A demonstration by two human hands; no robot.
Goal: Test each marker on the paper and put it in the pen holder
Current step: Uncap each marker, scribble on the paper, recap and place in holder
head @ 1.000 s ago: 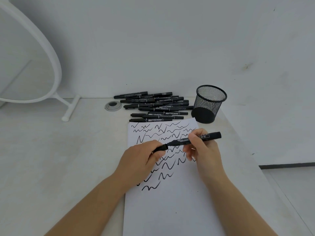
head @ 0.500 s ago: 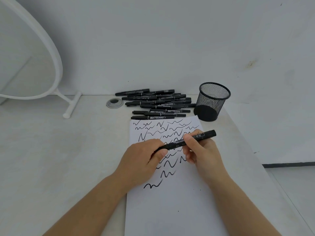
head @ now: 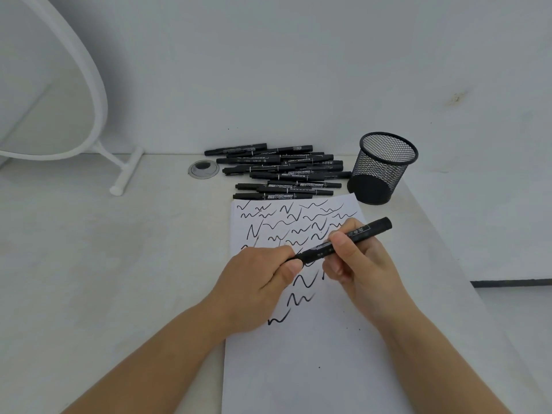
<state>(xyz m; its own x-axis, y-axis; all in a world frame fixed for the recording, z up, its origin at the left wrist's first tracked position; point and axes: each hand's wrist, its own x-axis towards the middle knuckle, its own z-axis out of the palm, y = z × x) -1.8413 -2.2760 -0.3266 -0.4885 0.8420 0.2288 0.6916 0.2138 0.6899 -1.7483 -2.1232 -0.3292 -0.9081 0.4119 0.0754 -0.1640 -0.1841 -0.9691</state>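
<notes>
1. Marker, black, one item. Held level above the paper, tilted up to the right. Both hands on it; whether its cap is on or off cannot be told, as the left end is covered.
2. Right hand. Fingers and thumb curled round the marker's barrel near its middle.
3. Left hand. Fingers closed over the marker's left end, thumb tip pressed against it.
4. Paper, white sheet, flat on the desk beneath both hands. Upper half covered in many black test squiggles; lower half blank.
5. Pile of markers, black, lying sideways beyond the paper's top edge, near the wall. A good number; exact count not legible.
6. Pen holder, black mesh cup, upright, just beside the paper's top right corner. No marker shows in it.
7. Progress, judged: the squiggles suggest much testing, yet the holder appears empty, so filling it appears all still to do.
8. Sundries: round desk grommet left of the pile; white-framed mirror on a stand, far left.
</notes>
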